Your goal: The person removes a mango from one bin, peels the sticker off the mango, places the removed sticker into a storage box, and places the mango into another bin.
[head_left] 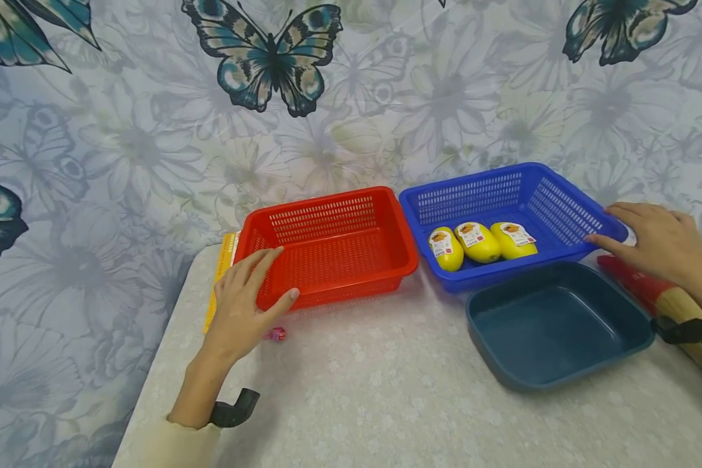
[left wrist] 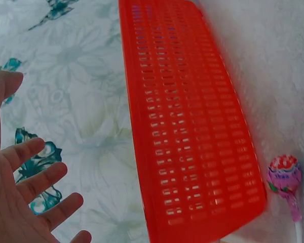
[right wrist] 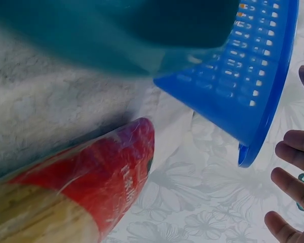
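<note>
My left hand (head_left: pixel 241 312), fingers spread, hovers over the front left corner of the red basket (head_left: pixel 339 294). It holds nothing, and the left wrist view shows a gap between the fingers and the basket's rim. The red basket has nothing inside. At the right end of the blue basket (head_left: pixel 585 201) is my right hand (head_left: pixel 667 240), its fingers apart and just off the rim in the right wrist view. Three yellow rounded fruits (head_left: pixel 478 243) with white labels lie in the blue basket's front left part.
A dark teal tub (head_left: pixel 552 331) stands before the blue basket. Right of it lies a red-ended clear packet (right wrist: pixel 111 172) of long pale sticks. A pink-wrapped lollipop (left wrist: pixel 285 176) lies before the red basket; a yellow flat item (head_left: pixel 227 260) sticks out at its left.
</note>
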Action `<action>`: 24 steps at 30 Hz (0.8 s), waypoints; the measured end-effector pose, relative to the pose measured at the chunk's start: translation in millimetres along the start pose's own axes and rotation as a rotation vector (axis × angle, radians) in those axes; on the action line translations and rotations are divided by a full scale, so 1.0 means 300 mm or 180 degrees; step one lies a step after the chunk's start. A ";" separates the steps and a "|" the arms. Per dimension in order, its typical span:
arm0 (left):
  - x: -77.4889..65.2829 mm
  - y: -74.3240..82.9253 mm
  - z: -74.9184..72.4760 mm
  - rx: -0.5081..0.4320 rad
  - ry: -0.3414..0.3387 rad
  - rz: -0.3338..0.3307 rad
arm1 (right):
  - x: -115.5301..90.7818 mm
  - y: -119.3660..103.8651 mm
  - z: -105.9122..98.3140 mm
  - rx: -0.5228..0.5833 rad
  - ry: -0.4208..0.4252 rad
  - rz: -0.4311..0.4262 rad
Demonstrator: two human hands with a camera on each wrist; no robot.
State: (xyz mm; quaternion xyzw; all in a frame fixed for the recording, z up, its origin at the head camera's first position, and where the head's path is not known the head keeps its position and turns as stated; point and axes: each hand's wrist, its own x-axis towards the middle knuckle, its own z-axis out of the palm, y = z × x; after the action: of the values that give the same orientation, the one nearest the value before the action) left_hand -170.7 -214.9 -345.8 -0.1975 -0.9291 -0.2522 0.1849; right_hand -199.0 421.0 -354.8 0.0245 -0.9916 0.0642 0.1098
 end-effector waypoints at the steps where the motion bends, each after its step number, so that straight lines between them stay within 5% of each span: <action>1: 0.005 0.005 0.004 -0.0012 -0.0005 0.0008 | 0.000 0.002 0.000 -0.0006 0.0002 0.0003; 24: 0.134 0.163 0.112 -0.0485 -0.0315 0.0138 | -0.037 0.043 0.000 -0.0003 -0.0100 0.0069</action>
State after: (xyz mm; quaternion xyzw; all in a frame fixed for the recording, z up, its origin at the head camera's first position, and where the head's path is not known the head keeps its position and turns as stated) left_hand -190.8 -146.9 -335.6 -0.2432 -0.9107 -0.3080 0.1287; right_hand -189.0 434.1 -358.9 0.0147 -0.9934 0.0646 0.0936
